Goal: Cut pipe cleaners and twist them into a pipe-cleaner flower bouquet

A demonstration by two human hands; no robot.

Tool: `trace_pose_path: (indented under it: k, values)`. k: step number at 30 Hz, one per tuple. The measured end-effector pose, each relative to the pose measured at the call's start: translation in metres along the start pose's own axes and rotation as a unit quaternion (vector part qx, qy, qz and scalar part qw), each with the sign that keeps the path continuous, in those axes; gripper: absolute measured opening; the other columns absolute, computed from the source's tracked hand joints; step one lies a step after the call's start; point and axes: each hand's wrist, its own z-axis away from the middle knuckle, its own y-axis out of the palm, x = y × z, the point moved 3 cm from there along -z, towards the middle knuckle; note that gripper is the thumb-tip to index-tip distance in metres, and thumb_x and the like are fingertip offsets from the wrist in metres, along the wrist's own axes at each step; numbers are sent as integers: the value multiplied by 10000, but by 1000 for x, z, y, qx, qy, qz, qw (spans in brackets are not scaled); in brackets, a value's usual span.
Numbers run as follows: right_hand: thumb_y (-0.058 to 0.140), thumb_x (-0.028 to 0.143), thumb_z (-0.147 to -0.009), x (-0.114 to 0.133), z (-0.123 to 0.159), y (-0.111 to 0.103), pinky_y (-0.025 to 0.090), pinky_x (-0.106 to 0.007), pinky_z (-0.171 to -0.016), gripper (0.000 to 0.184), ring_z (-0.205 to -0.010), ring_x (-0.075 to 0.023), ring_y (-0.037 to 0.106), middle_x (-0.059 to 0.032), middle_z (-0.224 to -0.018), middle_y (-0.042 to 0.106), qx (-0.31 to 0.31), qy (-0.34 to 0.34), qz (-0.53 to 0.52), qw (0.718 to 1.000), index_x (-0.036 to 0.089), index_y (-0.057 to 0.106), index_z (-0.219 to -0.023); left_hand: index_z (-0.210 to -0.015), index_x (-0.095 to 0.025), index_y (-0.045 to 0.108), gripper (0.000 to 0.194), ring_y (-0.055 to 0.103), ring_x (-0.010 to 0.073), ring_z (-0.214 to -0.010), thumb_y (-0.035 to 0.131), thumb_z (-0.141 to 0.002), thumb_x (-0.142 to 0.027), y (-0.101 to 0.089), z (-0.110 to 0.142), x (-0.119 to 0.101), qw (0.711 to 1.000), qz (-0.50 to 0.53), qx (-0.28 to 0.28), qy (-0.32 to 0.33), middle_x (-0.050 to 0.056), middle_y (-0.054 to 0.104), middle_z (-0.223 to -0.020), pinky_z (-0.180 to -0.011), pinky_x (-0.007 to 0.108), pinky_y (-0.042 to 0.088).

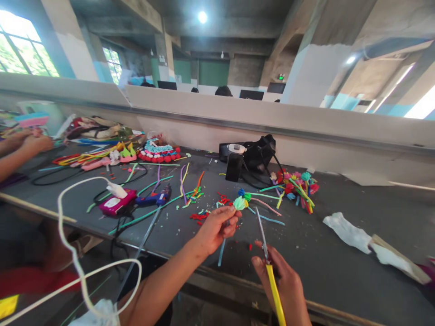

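Between the thumb and fingers of my left hand [220, 226] is a small pale green pipe cleaner flower [239, 203]. A light blue stem shows below that hand. My right hand [283, 276] grips a pair of scissors [273, 290] with yellow handles, its metal blades pointing up and away, a little right of the flower and apart from it. Just behind the flower lie small blue, green and yellow flower heads [247, 197] with stems. Red cut bits [198, 217] are scattered to the left of my left hand.
A glue gun [154, 197] and a pink power strip [118, 202] with a white cable lie left. A phone [234, 166] leans by a black bag [263, 151]. Finished colourful flowers [301, 188] sit right, near white crumpled tissue [346, 231]. Another person's hands [37, 141] work at far left.
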Motion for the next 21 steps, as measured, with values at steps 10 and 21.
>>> trace_pose_path:
  k: [10,21]
  values:
    - [526,520,-923,18,-5,13,507,-208,-603,422,-691,-171,691,-55,-835,733,-4,-10,-3,1000,157,665,-1086,-825,-90,673,256,290,8,-382,743,-782,-333,17,10,3,996,71,42,24,-63,459,-545,-417,188,216]
    - [523,505,-931,18,-5,15,497,-198,-550,422,-639,-163,690,-73,-852,743,-20,-28,9,999,140,666,-1086,-802,-98,660,312,259,10,-385,779,-735,-379,19,11,-1,998,57,30,22,-74,432,-517,-419,192,189]
